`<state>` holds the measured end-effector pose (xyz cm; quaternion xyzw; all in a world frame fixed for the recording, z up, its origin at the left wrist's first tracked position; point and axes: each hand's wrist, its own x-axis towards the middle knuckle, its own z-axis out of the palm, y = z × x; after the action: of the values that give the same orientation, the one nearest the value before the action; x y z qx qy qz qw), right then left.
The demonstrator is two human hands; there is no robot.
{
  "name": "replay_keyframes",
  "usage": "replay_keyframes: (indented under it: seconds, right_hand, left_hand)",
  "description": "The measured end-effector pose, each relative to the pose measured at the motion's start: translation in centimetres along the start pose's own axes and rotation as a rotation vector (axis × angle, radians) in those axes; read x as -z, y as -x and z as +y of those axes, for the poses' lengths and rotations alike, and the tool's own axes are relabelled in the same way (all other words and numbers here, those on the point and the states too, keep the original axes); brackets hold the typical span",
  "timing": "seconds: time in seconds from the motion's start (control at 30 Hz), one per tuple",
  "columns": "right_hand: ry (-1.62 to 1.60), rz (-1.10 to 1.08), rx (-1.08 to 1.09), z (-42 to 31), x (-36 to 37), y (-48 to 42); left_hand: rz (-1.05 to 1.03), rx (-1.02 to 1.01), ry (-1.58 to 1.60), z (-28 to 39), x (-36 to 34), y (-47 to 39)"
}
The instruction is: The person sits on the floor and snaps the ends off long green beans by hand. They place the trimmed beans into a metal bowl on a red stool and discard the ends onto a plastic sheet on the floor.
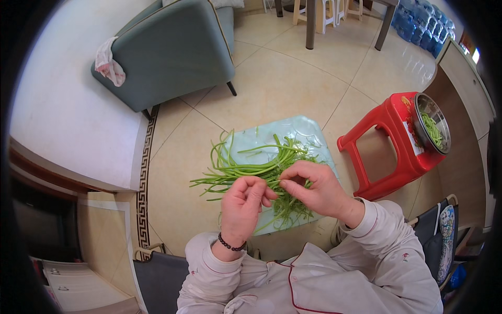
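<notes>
Both hands are close together over a pile of long green vegetable stems (pixel 251 168) with thin leafy tendrils. My left hand (pixel 246 200), a dark beaded bracelet at its wrist, has its fingers curled round a thin green stem. Thumb and forefinger of my right hand (pixel 310 186) pinch the same stem just to the right. Beneath the pile is a pale blue-green plastic stool top (pixel 310 125), with small green scraps on it. A steel bowl (pixel 419 125) holding cut green pieces (pixel 431 127) rests at the right.
The bowl stands on a red plastic stool (pixel 366 172). A grey-green sofa (pixel 176 55) with a cloth (pixel 109 64) over it is at the upper left. Table legs (pixel 311 23) and blue-tinted bottle packs (pixel 423 25) are farther off. A wooden cabinet (pixel 459 157) stands at the right.
</notes>
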<state>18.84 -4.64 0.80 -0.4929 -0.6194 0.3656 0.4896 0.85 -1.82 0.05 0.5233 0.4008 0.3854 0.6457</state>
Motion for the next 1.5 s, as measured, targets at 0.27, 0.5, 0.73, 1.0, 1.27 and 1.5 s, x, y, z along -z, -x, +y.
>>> replay_keyframes:
  seconds: [0.27,0.5,0.73,1.0,1.27,1.5]
  right_hand:
    - [-0.04,0.079,-0.018,-0.3,-1.0,0.5]
    - [0.053,0.062,0.061,0.3,-0.4,0.2]
    - [0.168,0.103,0.239,0.4,-0.9,-0.1]
    - [0.574,0.15,0.587,0.5,-1.0,0.0]
    - [0.759,0.138,0.667,0.6,-1.3,0.4]
    - [0.483,0.063,0.539,0.2,-0.4,-0.2]
  left_hand:
    - [-0.011,0.128,0.332,-0.3,-0.1,-0.4]
    - [-0.077,0.25,0.573,-0.7,0.9,-0.7]
    - [-0.118,0.271,0.585,-0.6,1.2,-0.8]
    - [-0.09,0.24,0.526,-1.0,1.0,-0.7]
    - [-0.012,0.224,0.311,-0.7,0.5,-0.4]
    - [-0.159,0.312,0.222,0.3,1.2,-0.6]
